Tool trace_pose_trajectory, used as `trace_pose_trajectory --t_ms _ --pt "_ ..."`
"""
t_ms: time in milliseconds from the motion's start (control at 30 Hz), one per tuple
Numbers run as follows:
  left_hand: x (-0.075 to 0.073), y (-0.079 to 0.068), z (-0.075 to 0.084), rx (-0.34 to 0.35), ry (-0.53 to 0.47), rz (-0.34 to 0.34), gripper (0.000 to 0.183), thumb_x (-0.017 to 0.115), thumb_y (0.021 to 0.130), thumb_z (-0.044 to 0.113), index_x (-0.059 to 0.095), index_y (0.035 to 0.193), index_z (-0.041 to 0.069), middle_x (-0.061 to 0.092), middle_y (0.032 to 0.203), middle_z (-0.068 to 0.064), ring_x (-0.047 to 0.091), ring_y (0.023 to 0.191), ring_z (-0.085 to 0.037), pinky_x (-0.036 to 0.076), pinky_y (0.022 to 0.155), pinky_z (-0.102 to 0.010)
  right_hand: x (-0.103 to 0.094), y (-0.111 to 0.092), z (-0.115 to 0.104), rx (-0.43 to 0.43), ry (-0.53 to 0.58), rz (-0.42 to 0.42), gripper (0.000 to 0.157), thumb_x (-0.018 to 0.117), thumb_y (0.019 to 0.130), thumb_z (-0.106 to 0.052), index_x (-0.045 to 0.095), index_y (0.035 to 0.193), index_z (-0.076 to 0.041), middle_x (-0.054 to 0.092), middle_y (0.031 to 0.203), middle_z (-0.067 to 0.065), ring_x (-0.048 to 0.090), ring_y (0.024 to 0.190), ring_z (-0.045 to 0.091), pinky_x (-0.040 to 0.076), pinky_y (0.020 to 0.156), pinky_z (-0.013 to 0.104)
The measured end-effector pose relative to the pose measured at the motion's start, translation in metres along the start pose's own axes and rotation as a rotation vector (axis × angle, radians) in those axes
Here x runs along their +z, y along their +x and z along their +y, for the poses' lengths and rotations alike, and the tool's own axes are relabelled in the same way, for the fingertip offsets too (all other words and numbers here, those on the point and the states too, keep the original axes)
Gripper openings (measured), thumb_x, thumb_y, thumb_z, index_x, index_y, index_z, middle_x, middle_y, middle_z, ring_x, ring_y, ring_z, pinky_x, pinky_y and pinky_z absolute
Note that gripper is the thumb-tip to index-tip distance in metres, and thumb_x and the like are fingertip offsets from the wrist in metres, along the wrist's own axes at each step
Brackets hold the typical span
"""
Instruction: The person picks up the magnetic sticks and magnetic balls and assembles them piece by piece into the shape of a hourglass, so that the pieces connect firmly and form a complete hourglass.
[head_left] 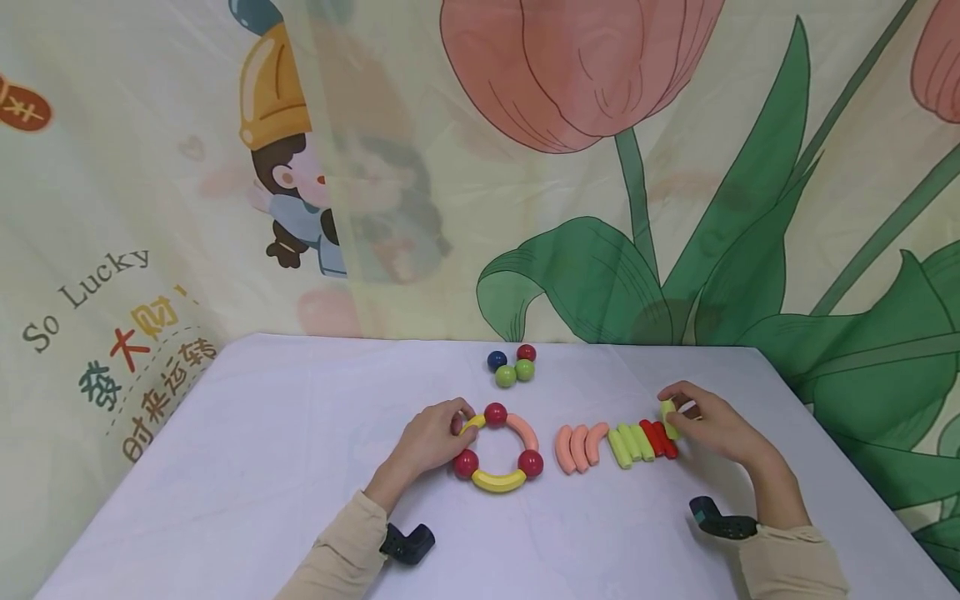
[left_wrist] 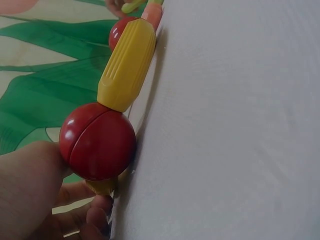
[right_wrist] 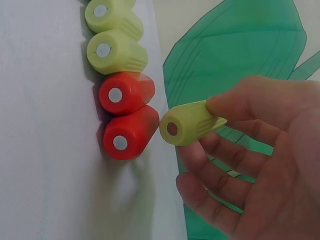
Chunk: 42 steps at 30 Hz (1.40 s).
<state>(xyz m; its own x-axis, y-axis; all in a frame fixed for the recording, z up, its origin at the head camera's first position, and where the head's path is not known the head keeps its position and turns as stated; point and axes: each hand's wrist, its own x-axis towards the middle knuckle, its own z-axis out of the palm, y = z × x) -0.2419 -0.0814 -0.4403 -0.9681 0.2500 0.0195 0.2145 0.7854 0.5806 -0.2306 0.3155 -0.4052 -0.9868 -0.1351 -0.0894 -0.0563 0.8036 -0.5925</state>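
Observation:
On the table lies a ring of three red balls (head_left: 467,463) joined by curved rods: a pink one (head_left: 523,432) at upper right, a yellow one (head_left: 498,482) at the bottom, another yellow curved rod (head_left: 472,423) at upper left. My left hand (head_left: 429,437) grips that upper-left rod, its thumb beside a red ball (left_wrist: 97,141) in the left wrist view. My right hand (head_left: 716,423) pinches a light green rod (right_wrist: 190,122) between thumb and fingers, its round end disc showing. This rod is at the right end of a row, close beside a red rod (right_wrist: 127,135).
Left to right, the row has three pink curved rods (head_left: 579,448), light green rods (head_left: 631,443) and two red rods (head_left: 660,438). Behind the ring sit loose balls: dark blue (head_left: 497,361), red (head_left: 527,353) and two green (head_left: 506,377). A printed curtain (head_left: 405,167) hangs behind the table.

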Motion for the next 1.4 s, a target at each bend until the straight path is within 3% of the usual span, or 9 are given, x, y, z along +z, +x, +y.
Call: trace_pose_trajectory --t_ms 367,833,1400 --pt "-0.001 0.0 0.0 0.007 -0.007 -0.003 0.023 0.067 0.085 0.026 0.063 0.105 0.014 0.05 0.069 0.001 0.045 0.059 -0.013 0.035 0.05 -0.023 0.001 0.0 -0.007 -0.041 0.01 -0.002 0.036 0.057 0.09 -0.015 0.05 0.123 -0.004 0.055 0.113 0.017 0.056 0.097 0.026 0.054 0.075 0.038" --pt "-0.001 -0.001 0.0 0.013 -0.006 0.002 0.022 0.066 0.086 0.027 0.063 0.104 0.014 0.05 0.069 0.002 0.044 0.059 -0.012 0.034 0.05 -0.023 0.005 0.001 -0.017 -0.14 0.058 -0.026 0.032 0.058 0.091 -0.014 0.053 0.121 -0.005 0.057 0.118 0.014 0.057 0.099 0.025 0.052 0.071 0.022" --pt "-0.001 -0.001 -0.001 0.01 -0.006 0.005 0.022 0.066 0.085 0.027 0.063 0.103 0.015 0.05 0.07 0.002 0.045 0.059 -0.013 0.035 0.05 -0.023 0.02 0.005 -0.03 -0.227 0.036 -0.019 0.028 0.06 0.092 -0.02 0.055 0.117 -0.009 0.059 0.113 0.008 0.059 0.094 0.019 0.051 0.074 0.026"
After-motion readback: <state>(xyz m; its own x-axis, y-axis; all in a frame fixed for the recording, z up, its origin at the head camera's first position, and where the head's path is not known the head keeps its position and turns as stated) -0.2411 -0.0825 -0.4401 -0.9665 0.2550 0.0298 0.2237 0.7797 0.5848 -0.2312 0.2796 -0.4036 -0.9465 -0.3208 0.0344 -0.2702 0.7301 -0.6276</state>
